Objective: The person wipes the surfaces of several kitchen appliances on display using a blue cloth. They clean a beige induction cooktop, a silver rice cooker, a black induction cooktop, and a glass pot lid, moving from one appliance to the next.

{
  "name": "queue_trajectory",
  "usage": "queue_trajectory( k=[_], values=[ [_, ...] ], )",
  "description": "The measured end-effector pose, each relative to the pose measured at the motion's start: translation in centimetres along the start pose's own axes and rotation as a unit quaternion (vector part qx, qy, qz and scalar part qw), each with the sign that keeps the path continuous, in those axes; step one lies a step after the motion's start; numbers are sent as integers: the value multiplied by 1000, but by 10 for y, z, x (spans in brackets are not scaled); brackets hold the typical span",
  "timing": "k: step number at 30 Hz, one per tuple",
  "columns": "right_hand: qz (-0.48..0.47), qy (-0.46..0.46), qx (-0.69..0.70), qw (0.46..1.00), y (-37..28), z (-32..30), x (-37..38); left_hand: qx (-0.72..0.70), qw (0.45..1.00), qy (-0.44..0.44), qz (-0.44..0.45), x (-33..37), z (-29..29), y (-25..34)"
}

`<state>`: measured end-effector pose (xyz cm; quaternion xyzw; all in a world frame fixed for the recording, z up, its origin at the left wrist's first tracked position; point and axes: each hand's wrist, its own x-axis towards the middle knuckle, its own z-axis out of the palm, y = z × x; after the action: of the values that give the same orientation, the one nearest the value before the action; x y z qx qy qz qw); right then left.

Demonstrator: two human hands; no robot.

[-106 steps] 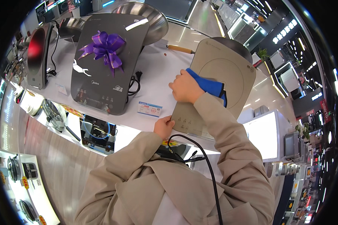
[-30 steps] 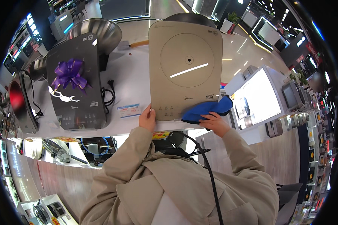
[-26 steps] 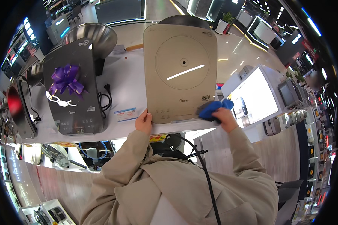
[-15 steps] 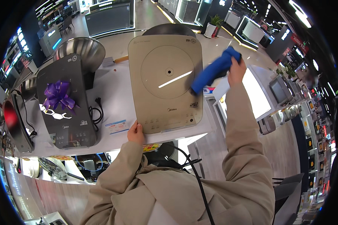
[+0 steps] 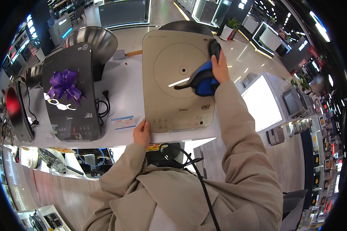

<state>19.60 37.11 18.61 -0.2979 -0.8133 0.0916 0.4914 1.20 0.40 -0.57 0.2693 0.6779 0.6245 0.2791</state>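
A gold induction cooker (image 5: pixel 164 104) with a ring marked on its flat top stands tilted up on the white display table (image 5: pixel 121 92). At its lower left corner my left hand (image 5: pixel 142 133) grips the edge, thumb upward. My right hand (image 5: pixel 220 68) is closed on a blue and black cloth (image 5: pixel 206 82) by the cooker's right side. The cloth lies bunched over the right part of the ring, with a dark strip hanging toward the middle. Some of my right fingers are hidden by the cloth.
Left of the cooker stands a dark grey induction cooker (image 5: pixel 75 119) with a purple bow (image 5: pixel 65 85), a black power cord (image 5: pixel 103 109) beside it. Behind are a steel wok (image 5: pixel 94 40) and a dark pan (image 5: pixel 187 26). A price card (image 5: pixel 124 122) lies between the cookers. A lit white panel (image 5: pixel 262 104) is at right.
My right hand has brought the cloth left and down onto the gold cooker from its right side. My left hand keeps its hold on the corner. The whole view has shifted slightly.
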Motion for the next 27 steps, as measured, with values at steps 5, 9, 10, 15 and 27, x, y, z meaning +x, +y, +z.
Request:
queue_trajectory(
  k=[5, 9, 10, 15, 27],
  values=[
    [175, -35, 58, 982, -16, -10, -84, 48, 998, 18, 38, -4, -1, 13],
    [219, -34, 67, 973, -9, -19, -141, 62, 997, 21, 41, -4, 2, 19],
    [222, -32, 68, 972, -12, -19, -153, 55, 997, 21, 42, -3, 2, 16],
    [267, -57, 45, 961, -33, -26, -208, 71, 995, 34, 54, 1, 2, 3],
    [4, -192, -263, 945, -97, -48, -284, 51, 998, 11, 41, 0, 2, 8]
  ],
)
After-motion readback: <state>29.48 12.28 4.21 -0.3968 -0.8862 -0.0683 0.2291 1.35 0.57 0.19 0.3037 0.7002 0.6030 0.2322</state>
